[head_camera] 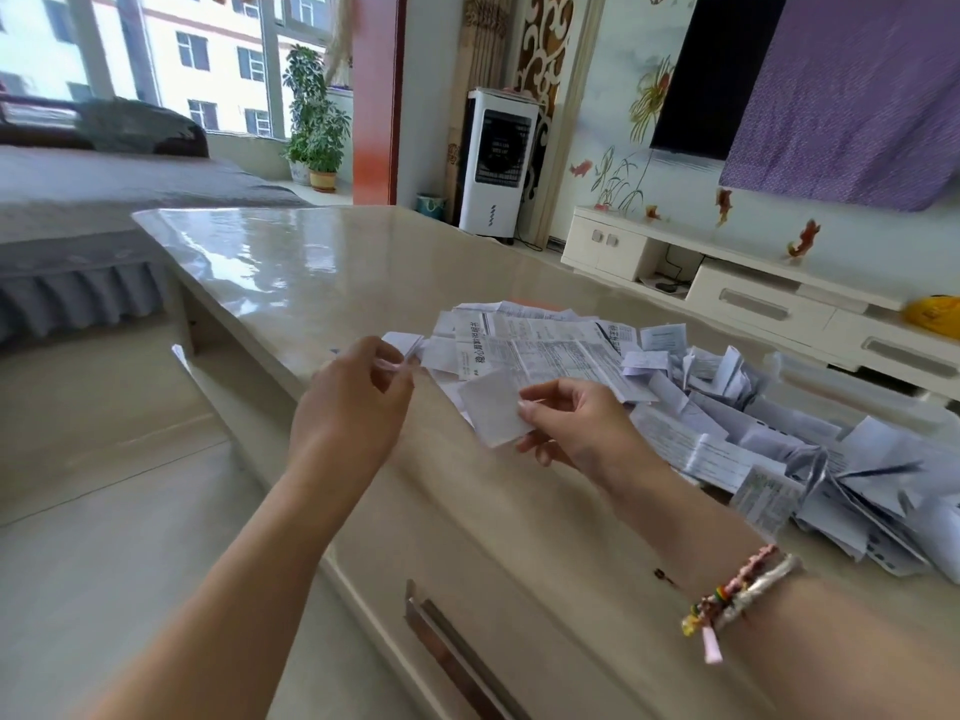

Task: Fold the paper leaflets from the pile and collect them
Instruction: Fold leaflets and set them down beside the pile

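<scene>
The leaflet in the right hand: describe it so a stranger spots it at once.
On the glossy beige table, a pile of printed leaflets spreads rightward. In front of it, the right hand pinches a folded leaflet, a blank white rectangle raised off the pile.

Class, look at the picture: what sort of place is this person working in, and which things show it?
Most likely a home living room: a wall-mounted television above a low media cabinet, and a potted plant by the window.
</scene>
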